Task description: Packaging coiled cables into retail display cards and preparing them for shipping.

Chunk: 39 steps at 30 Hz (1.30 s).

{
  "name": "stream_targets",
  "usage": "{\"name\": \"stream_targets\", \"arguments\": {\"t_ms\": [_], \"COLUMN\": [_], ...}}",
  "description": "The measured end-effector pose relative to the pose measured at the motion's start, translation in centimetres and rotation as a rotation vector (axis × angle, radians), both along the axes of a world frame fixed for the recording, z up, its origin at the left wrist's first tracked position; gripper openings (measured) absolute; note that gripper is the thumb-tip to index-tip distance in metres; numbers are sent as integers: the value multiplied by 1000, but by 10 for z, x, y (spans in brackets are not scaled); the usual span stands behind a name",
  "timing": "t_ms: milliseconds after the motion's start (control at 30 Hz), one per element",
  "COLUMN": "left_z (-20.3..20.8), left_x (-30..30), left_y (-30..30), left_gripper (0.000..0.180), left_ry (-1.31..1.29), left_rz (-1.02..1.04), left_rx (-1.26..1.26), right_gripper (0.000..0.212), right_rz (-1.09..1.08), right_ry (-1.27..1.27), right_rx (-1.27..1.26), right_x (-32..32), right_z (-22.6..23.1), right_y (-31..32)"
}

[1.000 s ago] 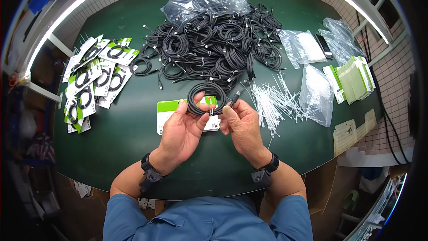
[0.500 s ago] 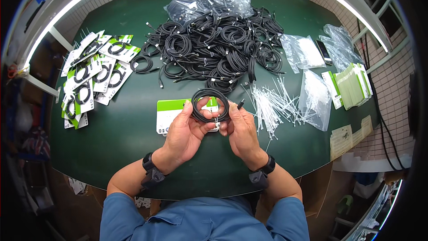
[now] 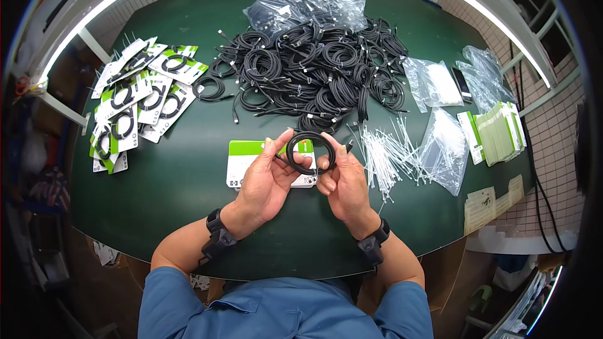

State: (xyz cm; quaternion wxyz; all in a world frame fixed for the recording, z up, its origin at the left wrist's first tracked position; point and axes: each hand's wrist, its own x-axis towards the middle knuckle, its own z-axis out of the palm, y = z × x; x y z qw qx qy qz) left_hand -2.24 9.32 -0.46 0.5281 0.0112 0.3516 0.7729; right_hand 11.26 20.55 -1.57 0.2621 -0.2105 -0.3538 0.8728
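A coiled black cable (image 3: 293, 161) is held up between my two hands, over a green and white card (image 3: 237, 164) lying on the table. My left hand (image 3: 267, 182) grips the coil's left side, thumb on top and fingers curled below. On the other side my right hand (image 3: 342, 185) pinches the coil between thumb and fingers. One cable plug (image 3: 349, 146) sticks out beside my right thumb. Right of that hand lies a loose spread of white cable ties (image 3: 383, 157). Part of the card is hidden behind the coil and fingers.
A heap of coiled black cables (image 3: 314, 75) fills the table's far middle, topped by a clear plastic bag (image 3: 308, 3). Cards with cables attached (image 3: 138, 97) pile up at left. At right are bagged ties (image 3: 443, 144), a phone (image 3: 461, 85) and a stack of cards (image 3: 499, 132).
The coil has turned in my hands, and both thumbs have shifted up to its upper edge. The whole view has also shifted slightly.
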Motion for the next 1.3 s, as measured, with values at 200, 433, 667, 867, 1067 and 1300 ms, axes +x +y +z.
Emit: {"name": "stream_targets", "arguments": {"t_ms": [200,433,667,867,1067,1300], "left_z": [-22,3,12,4,16,-5], "left_x": [-26,-37,-21,-17,-18,-34], "left_y": [-5,-1,2,-3,-8,0], "left_gripper": [53,45,36,46,42,36], "left_ry": [-64,660,807,514,260,900], "left_rz": [-133,-283,-220,-154,-90,-250], "left_rx": [328,-41,-60,24,56,-144], "right_gripper": [47,40,34,33,32,34], "right_rz": [93,193,238,537,407,546], "right_ry": [-174,-241,-285,-211,-194,-264], "right_rx": [496,536,879,592,429,549], "right_x": [2,3,2,7,7,6], "right_z": [6,4,15,19,21,8], "right_y": [-12,-1,6,17,7,19]}}
